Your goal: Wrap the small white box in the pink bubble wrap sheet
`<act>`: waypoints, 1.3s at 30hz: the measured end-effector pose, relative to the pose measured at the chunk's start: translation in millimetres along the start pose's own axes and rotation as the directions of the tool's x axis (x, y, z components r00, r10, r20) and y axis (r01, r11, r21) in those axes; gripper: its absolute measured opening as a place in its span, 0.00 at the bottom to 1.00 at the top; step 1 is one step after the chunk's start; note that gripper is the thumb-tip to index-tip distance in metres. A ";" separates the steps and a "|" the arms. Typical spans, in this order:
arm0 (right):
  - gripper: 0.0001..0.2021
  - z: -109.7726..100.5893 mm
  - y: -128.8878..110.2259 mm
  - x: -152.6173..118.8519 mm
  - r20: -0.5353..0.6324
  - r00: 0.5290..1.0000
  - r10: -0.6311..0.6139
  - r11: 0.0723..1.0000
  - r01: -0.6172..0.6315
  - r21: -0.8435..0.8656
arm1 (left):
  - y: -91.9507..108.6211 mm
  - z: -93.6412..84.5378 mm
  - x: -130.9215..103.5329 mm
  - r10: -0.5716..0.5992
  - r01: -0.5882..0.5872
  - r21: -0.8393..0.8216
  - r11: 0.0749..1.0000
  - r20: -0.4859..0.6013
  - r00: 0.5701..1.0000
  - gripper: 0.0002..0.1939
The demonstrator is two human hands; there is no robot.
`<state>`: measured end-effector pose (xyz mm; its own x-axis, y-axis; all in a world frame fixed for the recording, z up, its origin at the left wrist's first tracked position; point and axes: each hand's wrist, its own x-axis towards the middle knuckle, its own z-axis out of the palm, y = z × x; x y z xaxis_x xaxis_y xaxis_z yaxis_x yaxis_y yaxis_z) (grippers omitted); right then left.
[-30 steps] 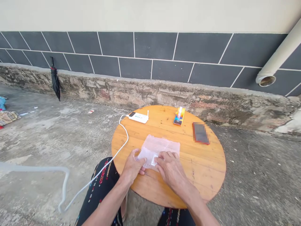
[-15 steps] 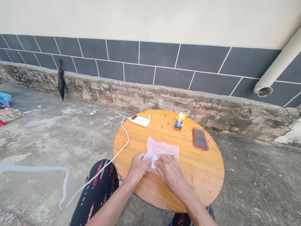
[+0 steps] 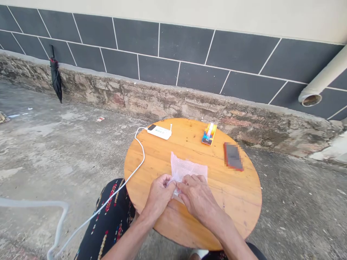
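Observation:
A sheet of pinkish translucent wrap (image 3: 189,168) lies on the round wooden table (image 3: 195,224), its near left part gathered between my hands. My left hand (image 3: 160,191) pinches the gathered edge between thumb and fingers. Right beside it, my right hand (image 3: 195,193) has its fingers bent down onto the wrap, closed on its near part. A small whitish piece shows in the folds between the two hands; what it is cannot be made out.
On the table's far side are a white power strip (image 3: 159,131) with its cable running off left, an orange tape dispenser (image 3: 209,134) and a dark red-edged flat object (image 3: 233,156), partly pixelated. A black umbrella (image 3: 56,79) leans on the wall.
Both hands have drawn closer together over the wrap, and less of the whitish piece shows between them. The view has tilted down a little.

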<state>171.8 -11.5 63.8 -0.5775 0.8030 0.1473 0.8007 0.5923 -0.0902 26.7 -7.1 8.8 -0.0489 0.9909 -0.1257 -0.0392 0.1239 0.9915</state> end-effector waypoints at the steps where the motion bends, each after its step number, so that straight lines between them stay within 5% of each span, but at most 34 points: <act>1: 0.06 -1.0 0.8 0.4 0.008 1.000 0.002 1.000 -0.002 0.014 | 0.9 -0.4 -1.2 0.011 -0.012 0.003 1.000 0.015 1.000 0.09; 9: 0.13 5.6 0.6 -8.4 -0.078 0.991 0.107 0.970 -0.087 0.226 | 4.3 -4.8 -13.5 0.156 -0.177 0.198 0.964 0.114 0.981 0.09; 15: 0.28 18.7 -5.6 -20.9 -0.227 0.961 0.160 0.972 -0.113 0.205 | 9.7 -2.9 -23.3 0.309 -0.351 0.458 0.816 0.168 0.936 0.09; 22: 0.27 23.8 -1.8 -34.9 -0.240 0.964 0.115 0.977 -0.066 0.204 | 18.8 -14.7 -22.9 0.287 -0.509 0.540 0.671 0.444 0.849 0.16; 27: 0.27 24.4 2.4 -33.9 -0.225 0.969 0.100 0.970 -0.045 0.240 | 16.3 -14.2 -16.9 0.334 -0.599 0.605 0.525 0.502 0.798 0.18; 33: 0.23 13.6 16.6 -43.2 -0.191 0.973 0.126 0.935 -0.052 0.352 | 15.9 -13.6 -15.2 0.484 -0.734 0.572 0.367 0.556 0.676 0.15; 35: 0.20 8.0 25.8 -60.4 -0.190 0.940 0.284 0.876 -0.174 0.449 | 16.1 -14.7 -14.6 0.450 -0.739 0.561 0.373 0.587 0.673 0.14; 39: 0.16 6.8 35.4 -108.9 0.000 0.752 0.659 0.586 -0.513 0.627 | 15.1 -15.9 -12.2 0.429 -0.755 0.532 0.384 0.621 0.656 0.12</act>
<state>262.0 -77.6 37.9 0.0935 0.9943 0.0513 0.6651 -0.0240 -0.7464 10.9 -18.2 24.8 0.5707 0.7364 0.3633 0.5527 -0.6717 0.4934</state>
